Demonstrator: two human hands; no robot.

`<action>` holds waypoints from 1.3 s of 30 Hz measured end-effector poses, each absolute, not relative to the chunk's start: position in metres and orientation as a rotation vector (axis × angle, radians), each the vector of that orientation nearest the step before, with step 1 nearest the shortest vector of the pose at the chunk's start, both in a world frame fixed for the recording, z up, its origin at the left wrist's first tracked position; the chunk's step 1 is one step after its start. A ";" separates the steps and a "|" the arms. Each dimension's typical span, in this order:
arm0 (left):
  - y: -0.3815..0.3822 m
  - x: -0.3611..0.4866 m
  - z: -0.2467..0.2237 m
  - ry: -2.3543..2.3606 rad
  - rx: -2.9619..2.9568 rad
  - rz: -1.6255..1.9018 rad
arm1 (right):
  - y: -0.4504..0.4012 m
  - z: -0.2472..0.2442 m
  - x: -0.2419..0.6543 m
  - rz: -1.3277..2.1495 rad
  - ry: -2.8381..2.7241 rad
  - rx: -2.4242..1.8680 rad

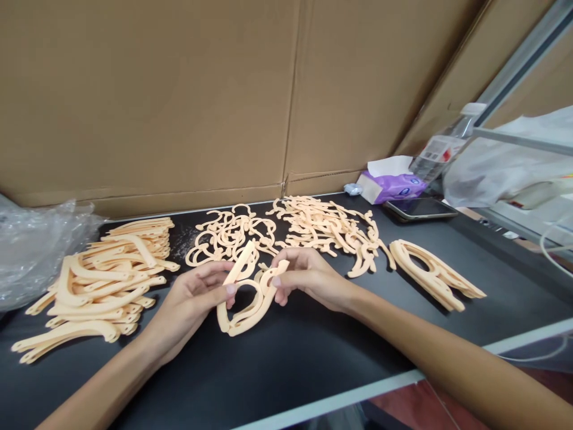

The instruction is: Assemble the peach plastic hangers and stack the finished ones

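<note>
Above the middle of the black table, both hands hold a peach plastic folding hanger (pixel 251 318), with its two arms at an angle and a curved piece between them. My left hand (pixel 193 306) is closed on its straight left arm, thumb in front. The fingers of my right hand (pixel 308 278) pinch the upper end of the right arm. To the left lies a heap of loose hanger arms (pixel 101 294). Just behind the hands are a pile of curved hooks (pixel 213 234) and another of slim wavy pieces (pixel 324 224). Folded hangers (pixel 441 288) lie stacked on the right.
Cardboard (pixel 179 95) walls off the table's back. Clear plastic wrap (pixel 42 257) sits at the left edge. At the back right are a purple tissue pack (pixel 394 186), a phone (pixel 421 208), a bottle (pixel 441 149) and a metal rack (pixel 523 136) with plastic bags.
</note>
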State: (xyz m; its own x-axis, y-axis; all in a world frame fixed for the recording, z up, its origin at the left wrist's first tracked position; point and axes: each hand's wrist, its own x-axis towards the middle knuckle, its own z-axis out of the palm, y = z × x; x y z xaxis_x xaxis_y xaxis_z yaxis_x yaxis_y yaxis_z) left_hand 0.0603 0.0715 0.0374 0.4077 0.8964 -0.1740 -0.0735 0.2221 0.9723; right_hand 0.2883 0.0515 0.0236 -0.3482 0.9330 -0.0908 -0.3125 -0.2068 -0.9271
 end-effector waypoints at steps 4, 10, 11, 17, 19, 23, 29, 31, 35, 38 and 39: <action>0.071 0.058 0.035 0.932 1.137 0.791 | 0.050 0.025 0.288 1.719 -1.094 -0.852; 0.072 0.056 0.035 0.904 1.164 0.713 | 0.048 0.024 0.288 1.734 -1.109 -0.832; 0.072 0.056 0.035 0.899 1.171 0.704 | 0.048 0.023 0.289 1.736 -1.117 -0.819; 0.072 0.053 0.034 0.936 1.194 0.720 | 0.048 0.020 0.290 1.596 -1.294 -0.828; 0.072 0.052 0.034 0.958 1.211 0.730 | 0.047 0.018 0.290 1.519 -1.353 -0.876; 0.074 0.052 0.035 0.977 1.303 0.719 | 0.046 0.016 0.291 1.254 -1.589 -1.006; 0.074 0.050 0.036 1.000 1.437 0.644 | 0.044 0.014 0.296 0.797 -2.061 -0.992; 0.074 0.049 0.035 0.996 1.450 0.636 | 0.043 0.014 0.297 0.598 -2.161 -0.990; 0.074 0.048 0.033 0.994 1.418 0.630 | 0.041 0.019 0.297 0.132 -2.245 -0.966; 0.074 0.049 0.033 0.991 1.385 0.605 | 0.039 0.023 0.296 0.013 -2.327 -0.883; 0.074 0.050 0.033 0.990 1.383 0.601 | 0.039 0.024 0.296 0.020 -2.353 -0.859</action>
